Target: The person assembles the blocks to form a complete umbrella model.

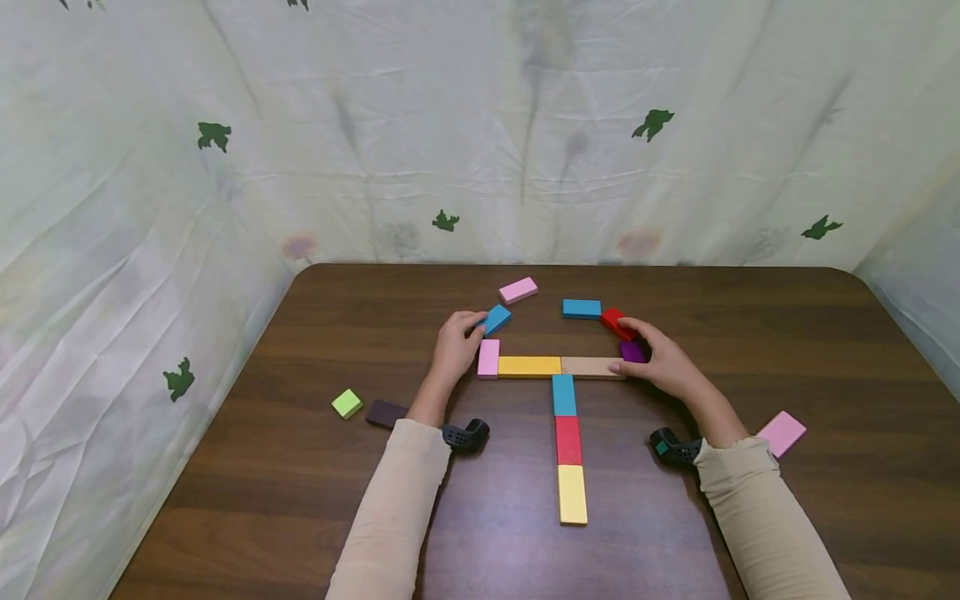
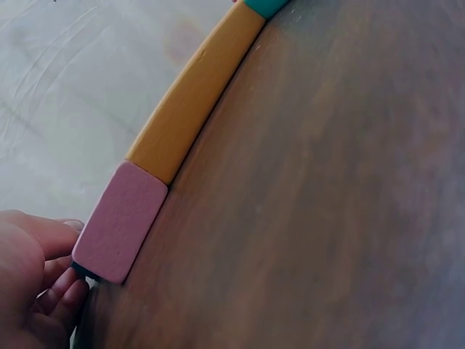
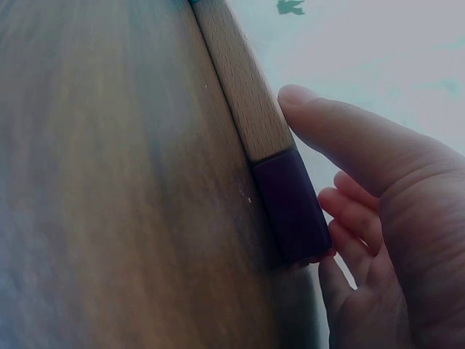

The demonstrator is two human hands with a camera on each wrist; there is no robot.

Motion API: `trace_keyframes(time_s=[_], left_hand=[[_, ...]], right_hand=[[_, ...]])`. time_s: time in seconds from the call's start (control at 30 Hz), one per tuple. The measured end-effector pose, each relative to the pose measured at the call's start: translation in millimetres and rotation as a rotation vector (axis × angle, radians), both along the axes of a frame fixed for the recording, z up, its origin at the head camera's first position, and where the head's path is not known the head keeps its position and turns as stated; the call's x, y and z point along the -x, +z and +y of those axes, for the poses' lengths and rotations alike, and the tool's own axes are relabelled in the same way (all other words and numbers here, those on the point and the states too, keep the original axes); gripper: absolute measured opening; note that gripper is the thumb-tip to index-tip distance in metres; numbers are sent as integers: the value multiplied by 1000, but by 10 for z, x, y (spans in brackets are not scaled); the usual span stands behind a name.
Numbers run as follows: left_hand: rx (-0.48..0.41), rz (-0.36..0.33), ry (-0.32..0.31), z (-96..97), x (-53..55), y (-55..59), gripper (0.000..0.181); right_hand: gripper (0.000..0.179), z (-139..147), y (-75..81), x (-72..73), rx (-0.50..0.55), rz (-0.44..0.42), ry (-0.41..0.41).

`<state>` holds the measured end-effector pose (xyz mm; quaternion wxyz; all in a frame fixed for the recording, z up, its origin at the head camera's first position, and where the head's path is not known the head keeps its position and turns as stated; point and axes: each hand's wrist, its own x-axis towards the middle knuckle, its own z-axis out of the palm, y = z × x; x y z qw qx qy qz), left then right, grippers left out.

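My left hand (image 1: 452, 346) pinches a blue block (image 1: 497, 320) between thumb and fingers, just behind the upright-lying pink block (image 1: 489, 358). In the left wrist view that pink block (image 2: 122, 222) meets a yellow block (image 2: 197, 94) and mostly hides the blue one. My right hand (image 1: 669, 362) spreads around the purple block (image 1: 632, 352). Its fingers touch the red block (image 1: 613, 322), while the thumb lies at the end of the tan block (image 1: 591, 367). Another blue block (image 1: 581, 309) adjoins the red one. In the right wrist view the thumb is extended beside the tan block (image 3: 243, 83).
From the middle of the row, a teal block (image 1: 564, 395), a red block (image 1: 568, 440) and a pale yellow block (image 1: 572, 495) run toward me. Loose blocks lie around: pink (image 1: 518, 290), green (image 1: 347, 404), dark (image 1: 386, 414) and pink (image 1: 782, 433). A curtain hangs behind.
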<state>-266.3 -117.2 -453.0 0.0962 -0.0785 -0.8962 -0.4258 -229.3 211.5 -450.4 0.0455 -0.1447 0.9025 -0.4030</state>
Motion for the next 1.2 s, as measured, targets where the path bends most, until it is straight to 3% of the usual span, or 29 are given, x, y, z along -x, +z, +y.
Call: trace_keyframes(time_s=[0.2, 0.63, 1.2], left_hand=[[14, 3, -11, 10, 9, -17, 27], [26, -73, -7, 23, -32, -6, 29], [33, -57, -2, 25, -28, -21, 28]], right_hand=[[81, 3, -4, -5, 9, 8, 1], [81, 2, -6, -9, 9, -18, 2], [82, 8, 5, -5, 17, -24, 12]])
